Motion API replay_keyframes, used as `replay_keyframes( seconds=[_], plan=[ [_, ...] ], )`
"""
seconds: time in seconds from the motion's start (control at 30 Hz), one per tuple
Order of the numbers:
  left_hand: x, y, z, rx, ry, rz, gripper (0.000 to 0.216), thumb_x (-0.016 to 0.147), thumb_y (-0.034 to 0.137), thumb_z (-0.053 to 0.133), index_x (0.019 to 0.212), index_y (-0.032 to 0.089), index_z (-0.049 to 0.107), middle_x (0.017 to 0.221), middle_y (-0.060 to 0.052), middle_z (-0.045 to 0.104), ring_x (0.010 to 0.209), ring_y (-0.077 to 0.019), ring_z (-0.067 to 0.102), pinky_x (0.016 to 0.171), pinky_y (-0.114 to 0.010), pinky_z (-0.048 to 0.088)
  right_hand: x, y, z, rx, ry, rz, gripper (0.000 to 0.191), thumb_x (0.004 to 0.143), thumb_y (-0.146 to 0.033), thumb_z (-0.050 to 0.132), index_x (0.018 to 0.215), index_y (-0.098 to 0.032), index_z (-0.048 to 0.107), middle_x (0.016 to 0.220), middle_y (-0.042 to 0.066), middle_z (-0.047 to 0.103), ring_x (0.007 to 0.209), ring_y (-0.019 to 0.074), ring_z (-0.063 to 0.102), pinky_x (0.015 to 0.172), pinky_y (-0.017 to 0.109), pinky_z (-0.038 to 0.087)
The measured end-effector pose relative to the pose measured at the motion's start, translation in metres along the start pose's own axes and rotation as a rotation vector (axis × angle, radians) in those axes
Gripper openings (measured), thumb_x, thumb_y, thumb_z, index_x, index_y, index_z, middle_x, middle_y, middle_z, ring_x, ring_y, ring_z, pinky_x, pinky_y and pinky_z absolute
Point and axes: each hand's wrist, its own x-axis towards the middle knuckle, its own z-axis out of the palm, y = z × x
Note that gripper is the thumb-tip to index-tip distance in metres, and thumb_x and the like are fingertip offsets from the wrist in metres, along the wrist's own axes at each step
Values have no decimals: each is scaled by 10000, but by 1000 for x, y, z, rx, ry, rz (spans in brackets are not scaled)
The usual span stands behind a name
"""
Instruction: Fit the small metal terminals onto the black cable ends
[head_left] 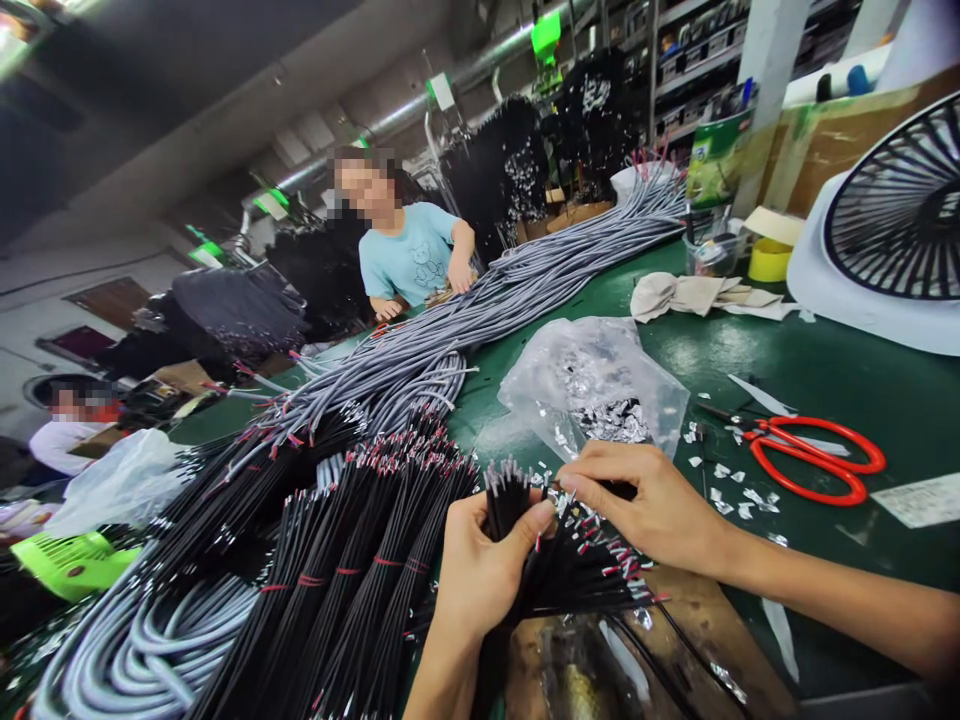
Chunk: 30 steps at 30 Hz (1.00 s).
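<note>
My left hand [480, 565] is wrapped round a bundle of thin black cables [507, 505], whose pale cut ends point up. Just to its right, my right hand [645, 500] is closed in a pinch beside the bundle's tips. What lies between its thumb and forefinger is too small to make out, and something dark shows under the fingers. Below both hands, more black cables [577, 580] with red and white wire ends lie over a brown board [705, 640].
Banded bundles of black cables [360, 580] lie at left, with grey cables [525, 270] beyond. A plastic bag [592, 380] holds foil scraps. Red-handled scissors [817, 460], a white fan [825, 260] and a yellow tape roll [770, 260] are at right. A person [416, 250] works opposite.
</note>
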Motion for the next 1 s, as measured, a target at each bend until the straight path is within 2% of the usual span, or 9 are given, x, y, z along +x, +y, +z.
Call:
replay_keyframes(
  seconds=[0.13, 0.23, 0.37, 0.5, 0.73, 0.8, 0.93, 1.0],
  plan=[
    [0, 0, 1, -45, -106, -1, 229, 708, 318, 668, 679, 92, 687, 565, -13, 606, 538, -116, 512, 519, -205, 398, 0, 4, 1, 78, 83, 43, 202, 814, -328, 583, 882, -174, 695, 723, 10, 590, 648, 111, 514, 570, 236, 371],
    [1, 0, 5, 7, -126, 17, 220, 714, 309, 662, 687, 94, 700, 564, -8, 596, 534, -110, 493, 505, -199, 378, 0, 4, 1, 144, 81, 62, 172, 760, -308, 644, 848, -177, 712, 656, -5, 571, 590, 97, 484, 519, 221, 347],
    [1, 3, 9, -36, -83, -19, 158, 640, 231, 710, 726, 98, 705, 630, -18, 639, 586, -135, 535, 556, -216, 420, -1, 1, 0, 187, 71, 69, 145, 777, -239, 600, 794, -158, 719, 600, -6, 549, 541, 88, 457, 485, 217, 328],
    [0, 8, 12, -32, -17, -20, 98, 582, 157, 724, 654, 98, 693, 575, -1, 633, 537, -128, 531, 515, -208, 420, 0, -3, -1, 197, 52, 73, 191, 762, -170, 538, 827, -141, 716, 610, 2, 533, 528, 93, 456, 478, 224, 340],
    [0, 8, 18, -111, 77, 1, 91, 584, 180, 718, 628, 104, 692, 569, -6, 644, 526, -127, 531, 507, -209, 411, 2, -2, -2, 177, 23, 94, 214, 766, -177, 509, 828, -142, 710, 627, 15, 552, 538, 102, 466, 492, 234, 353],
    [2, 8, 17, -105, 31, -4, 95, 604, 188, 711, 638, 101, 691, 572, -4, 638, 526, -124, 521, 510, -211, 400, 2, 0, -2, 166, 19, 100, 195, 779, -196, 517, 805, -137, 701, 624, 12, 547, 542, 102, 463, 494, 231, 355],
    [2, 2, 11, -123, -142, -35, 175, 661, 238, 695, 573, 104, 624, 501, 19, 565, 484, -99, 464, 482, -204, 364, -1, 3, -1, 136, -14, 101, 175, 796, -187, 512, 787, -144, 681, 617, -7, 524, 526, 89, 434, 474, 215, 336],
    [-1, -3, 11, -190, -150, -65, 205, 654, 248, 707, 566, 121, 572, 493, 32, 539, 482, -93, 456, 482, -201, 365, -2, 4, 0, 106, -26, 80, 184, 806, -169, 497, 804, -151, 680, 650, -2, 547, 548, 90, 453, 493, 215, 346]
  ],
)
